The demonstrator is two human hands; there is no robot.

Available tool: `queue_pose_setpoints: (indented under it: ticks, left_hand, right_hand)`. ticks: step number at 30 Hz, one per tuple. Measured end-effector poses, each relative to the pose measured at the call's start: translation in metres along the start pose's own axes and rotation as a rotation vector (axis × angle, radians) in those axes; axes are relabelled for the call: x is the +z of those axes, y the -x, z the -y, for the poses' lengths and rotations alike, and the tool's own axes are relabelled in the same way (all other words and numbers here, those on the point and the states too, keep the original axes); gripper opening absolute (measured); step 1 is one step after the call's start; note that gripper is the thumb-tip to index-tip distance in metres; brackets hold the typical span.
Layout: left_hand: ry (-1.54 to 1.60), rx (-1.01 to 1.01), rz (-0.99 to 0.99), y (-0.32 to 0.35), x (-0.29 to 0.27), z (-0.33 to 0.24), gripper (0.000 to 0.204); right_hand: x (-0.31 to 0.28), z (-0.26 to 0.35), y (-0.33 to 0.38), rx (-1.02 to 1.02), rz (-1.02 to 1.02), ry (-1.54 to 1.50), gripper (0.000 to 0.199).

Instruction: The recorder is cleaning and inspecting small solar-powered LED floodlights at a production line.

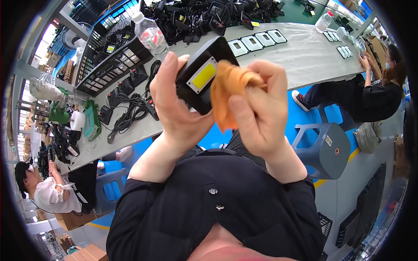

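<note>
My left hand [176, 102] is wrapped round a black LED lamp housing [198, 99], held up over the table's near edge. A yellow LED panel [203, 76] in a pale frame is set in its face. My right hand [265, 108] grips a bunched orange cloth [227, 98], slightly smeared by motion. The cloth lies over the housing's right side and hides part of it; whether it presses on the panel I cannot tell. Beyond the housing, several pale panels with dark rims [251, 43] lie in a row on the table.
On the table [300, 56], a black crate [111, 56], a plastic bottle [150, 35] and black cables [130, 115] stand left; piled black lamps [196, 17] lie at the back. A person [370, 95] sits at the right, another [56, 187] at the left. A grey stool [324, 150] stands right.
</note>
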State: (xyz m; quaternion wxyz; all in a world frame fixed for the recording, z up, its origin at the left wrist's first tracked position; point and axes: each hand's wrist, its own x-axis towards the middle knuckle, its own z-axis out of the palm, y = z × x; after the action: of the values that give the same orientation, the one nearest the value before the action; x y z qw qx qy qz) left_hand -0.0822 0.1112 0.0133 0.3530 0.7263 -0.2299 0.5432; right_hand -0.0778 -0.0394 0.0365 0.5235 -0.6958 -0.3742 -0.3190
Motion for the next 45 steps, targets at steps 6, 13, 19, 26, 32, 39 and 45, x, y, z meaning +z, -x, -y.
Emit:
queue_pose_setpoints:
  ticks: [6,13,19,26,32,39,45]
  left_hand:
    - [-0.063,0.116,0.010,0.007,0.004,0.006,0.065]
    - [0.174,-0.098,0.339,0.002,-0.002,-0.006,0.093]
    - [0.587,-0.402,0.573,-0.001,-0.021,0.005,0.092]
    - [0.759,-0.447,0.611,0.006,-0.010,0.017,0.089]
    - [0.711,-0.436,0.766,-0.008,-0.009,0.020,0.085]
    - [0.699,-0.586,0.723,0.000,0.009,0.028,0.094]
    - [0.040,-0.484,0.688,-0.001,0.040,0.079,0.073]
  right_hand:
    - [0.021,0.008,0.005,0.057,0.009,-0.014,0.024]
    - [0.026,-0.017,0.018,0.095,-0.112,-0.187,0.011]
    - [0.012,-0.028,0.025,0.191,-0.095,-0.340,0.012]
    - [0.018,-0.032,0.040,0.506,-0.095,-0.875,0.011]
    - [0.007,-0.049,0.040,0.809,-0.036,-1.542,0.027]
    - [0.011,-0.069,0.038,0.961,-0.029,-1.782,0.033]
    - [-0.013,-0.107,0.057,1.161,-0.214,-1.742,0.023]
